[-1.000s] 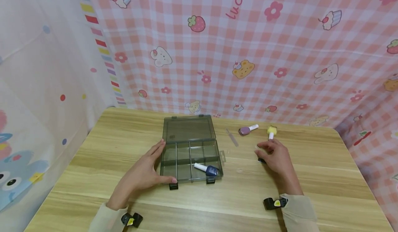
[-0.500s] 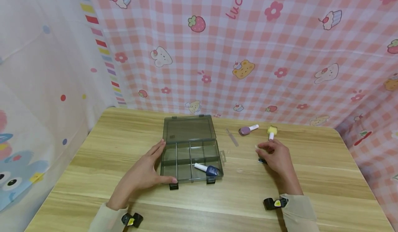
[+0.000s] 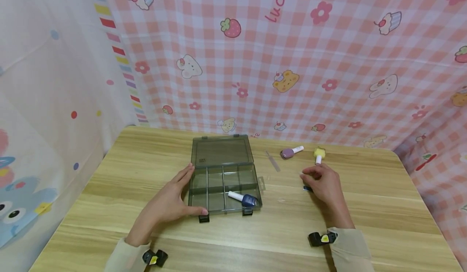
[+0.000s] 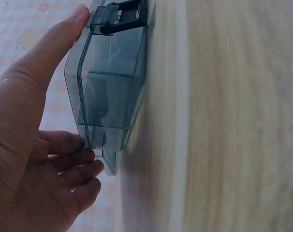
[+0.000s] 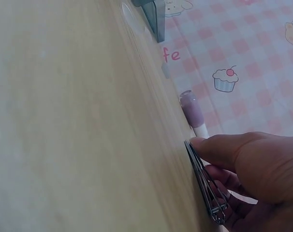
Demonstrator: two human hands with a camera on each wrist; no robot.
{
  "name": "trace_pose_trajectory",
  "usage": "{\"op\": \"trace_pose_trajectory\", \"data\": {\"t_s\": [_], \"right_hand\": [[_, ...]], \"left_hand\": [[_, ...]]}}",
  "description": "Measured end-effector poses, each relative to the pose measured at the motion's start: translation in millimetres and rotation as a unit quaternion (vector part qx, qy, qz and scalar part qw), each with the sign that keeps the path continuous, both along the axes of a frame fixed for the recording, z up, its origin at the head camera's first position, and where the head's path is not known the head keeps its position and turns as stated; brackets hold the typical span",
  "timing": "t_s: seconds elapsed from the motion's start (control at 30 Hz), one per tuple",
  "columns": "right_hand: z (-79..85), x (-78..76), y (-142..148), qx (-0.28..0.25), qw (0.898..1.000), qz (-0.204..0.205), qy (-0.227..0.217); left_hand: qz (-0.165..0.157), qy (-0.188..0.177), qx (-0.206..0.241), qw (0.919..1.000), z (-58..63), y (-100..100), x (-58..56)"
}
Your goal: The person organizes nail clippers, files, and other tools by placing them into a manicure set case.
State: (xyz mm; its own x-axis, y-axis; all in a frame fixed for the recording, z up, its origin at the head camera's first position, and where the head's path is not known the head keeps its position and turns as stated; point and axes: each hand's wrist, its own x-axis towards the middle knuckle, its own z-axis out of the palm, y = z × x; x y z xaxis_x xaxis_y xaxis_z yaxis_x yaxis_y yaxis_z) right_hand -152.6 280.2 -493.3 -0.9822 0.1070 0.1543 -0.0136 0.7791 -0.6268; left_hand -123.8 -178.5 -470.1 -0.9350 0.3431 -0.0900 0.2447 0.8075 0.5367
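A smoky clear compartment box (image 3: 198, 190) lies with its lid (image 3: 222, 150) folded back. My left hand (image 3: 169, 197) holds its left side, thumb on the front rim by a black latch (image 4: 129, 17), fingertips at the back corner. A dark blue nail polish bottle (image 3: 249, 200) with a white cap rests in the front right compartment. To the right, my right hand (image 3: 322, 185) brings thumb and index fingertips together low at the tabletop, on a small clear sliver whose kind I cannot tell. Right beside that thumb is a metal nail clipper (image 5: 204, 181), mostly hidden under the hand in the head view.
A purple nail polish (image 3: 287, 153) and a yellow one (image 3: 319, 153) lie toward the back of the wooden table (image 3: 277, 239). A thin nail file (image 3: 273, 162) lies right of the lid. Another clear piece (image 5: 132, 18) lies near the box. Curtains hang behind.
My right fingertips have shifted slightly, and less of the clear sliver shows beyond them. My left hand and the box stay as they were.
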Motion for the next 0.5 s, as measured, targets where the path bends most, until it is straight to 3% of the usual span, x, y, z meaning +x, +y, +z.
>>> {"op": "trace_pose_trajectory", "data": {"t_s": [0.5], "right_hand": [[0.9, -1.9, 2.7, -0.012, 1.000, -0.005, -0.015]], "left_hand": [[-0.003, -0.001, -0.001, 1.0000, 0.9, -0.3, 1.0]]}}
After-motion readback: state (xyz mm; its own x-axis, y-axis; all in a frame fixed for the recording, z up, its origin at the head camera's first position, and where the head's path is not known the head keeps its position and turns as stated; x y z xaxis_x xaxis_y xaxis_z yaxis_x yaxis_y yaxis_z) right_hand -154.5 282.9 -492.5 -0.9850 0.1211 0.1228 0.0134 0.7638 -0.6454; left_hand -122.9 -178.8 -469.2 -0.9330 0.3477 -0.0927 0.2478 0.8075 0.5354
